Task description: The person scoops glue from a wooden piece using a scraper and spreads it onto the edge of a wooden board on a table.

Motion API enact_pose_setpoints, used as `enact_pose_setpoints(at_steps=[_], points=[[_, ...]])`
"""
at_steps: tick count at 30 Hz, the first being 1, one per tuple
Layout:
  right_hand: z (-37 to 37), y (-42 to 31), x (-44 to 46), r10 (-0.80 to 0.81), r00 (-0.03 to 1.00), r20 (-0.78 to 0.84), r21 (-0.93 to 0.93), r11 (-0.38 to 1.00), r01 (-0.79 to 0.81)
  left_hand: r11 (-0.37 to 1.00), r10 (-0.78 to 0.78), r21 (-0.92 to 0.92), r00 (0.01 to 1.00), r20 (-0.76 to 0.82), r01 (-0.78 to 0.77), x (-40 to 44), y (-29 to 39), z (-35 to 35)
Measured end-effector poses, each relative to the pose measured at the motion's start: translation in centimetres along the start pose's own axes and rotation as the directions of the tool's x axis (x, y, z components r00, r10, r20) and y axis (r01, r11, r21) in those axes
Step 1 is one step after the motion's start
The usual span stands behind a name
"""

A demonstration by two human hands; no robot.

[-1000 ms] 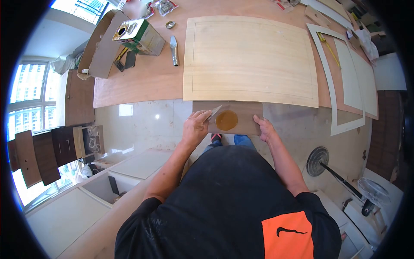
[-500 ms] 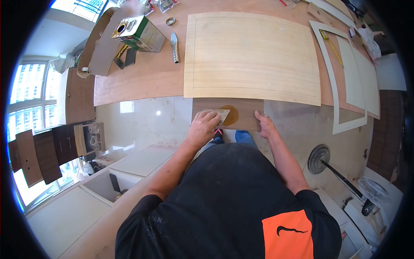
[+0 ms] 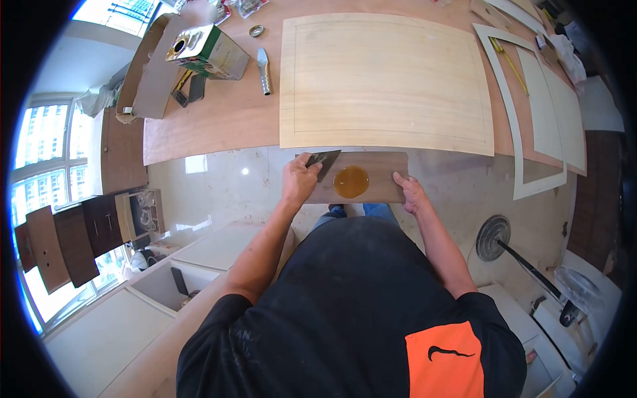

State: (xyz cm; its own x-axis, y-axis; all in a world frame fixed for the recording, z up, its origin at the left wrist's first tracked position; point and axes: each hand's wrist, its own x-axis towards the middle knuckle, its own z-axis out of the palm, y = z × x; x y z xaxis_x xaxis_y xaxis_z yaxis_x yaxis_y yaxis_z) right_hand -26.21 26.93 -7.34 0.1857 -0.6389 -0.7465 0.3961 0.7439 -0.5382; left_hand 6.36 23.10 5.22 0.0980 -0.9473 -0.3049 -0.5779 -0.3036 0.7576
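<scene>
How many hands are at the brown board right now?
2. The left hand is at the left end of the brown board, holding a dark scraper; the right hand grips the right end.

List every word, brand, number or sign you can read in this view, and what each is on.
"AN": faint print on the black shirt; the rest is illegible.
No letters, a black swoosh-like mark: on the orange patch.
Too small or blurred to read: print on the metal can and tape measure.
</scene>
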Motion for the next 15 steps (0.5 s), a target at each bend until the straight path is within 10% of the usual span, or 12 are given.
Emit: enact_pose_setpoints(at_steps=[15], points=[[1.6, -1.3, -0.4, -0.043, 0.999, 0.011, 0.041, 0.998, 0.043, 0.934, 0.329, 0.176, 0.94, -0.088, -0.31, 0.0, 0.4, 0.9]])
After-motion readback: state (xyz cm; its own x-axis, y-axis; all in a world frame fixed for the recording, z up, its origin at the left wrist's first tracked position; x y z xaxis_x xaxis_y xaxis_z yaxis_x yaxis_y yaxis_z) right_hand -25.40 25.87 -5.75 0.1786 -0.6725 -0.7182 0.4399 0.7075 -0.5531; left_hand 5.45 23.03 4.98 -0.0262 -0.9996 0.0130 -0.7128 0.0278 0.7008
